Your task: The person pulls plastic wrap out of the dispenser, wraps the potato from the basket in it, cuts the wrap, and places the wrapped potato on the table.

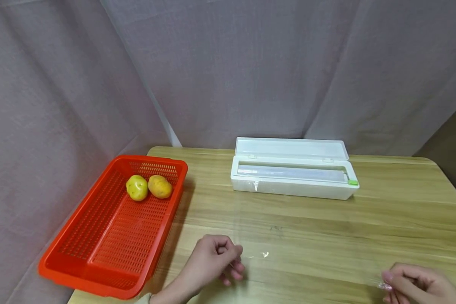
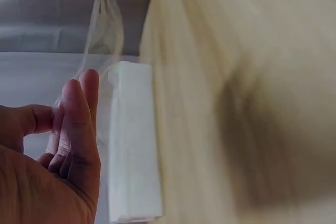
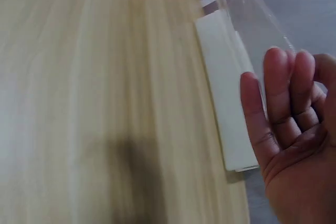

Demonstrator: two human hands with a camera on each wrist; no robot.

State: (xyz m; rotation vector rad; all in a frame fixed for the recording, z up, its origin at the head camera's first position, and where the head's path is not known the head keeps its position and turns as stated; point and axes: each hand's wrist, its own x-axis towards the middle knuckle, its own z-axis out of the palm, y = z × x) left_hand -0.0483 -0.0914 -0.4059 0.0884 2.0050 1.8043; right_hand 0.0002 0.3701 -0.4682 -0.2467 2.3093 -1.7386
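Observation:
A sheet of clear cling film stretches between my two hands over the table, nearly invisible in the head view except for a few glints. My left hand pinches one corner of it between thumb and forefinger. Further right, my right hand pinches the other corner, where the film bunches up and shines. Beyond both hands stands a white cling film dispenser box, its lid raised. Inside the box lies the film roll, and a green slide cutter sits at the right end of its front edge.
On the left stands a red plastic basket with perforated walls. Two potatoes, a yellow-green one and a browner one, lie at its far end. Grey curtains hang behind the wooden table.

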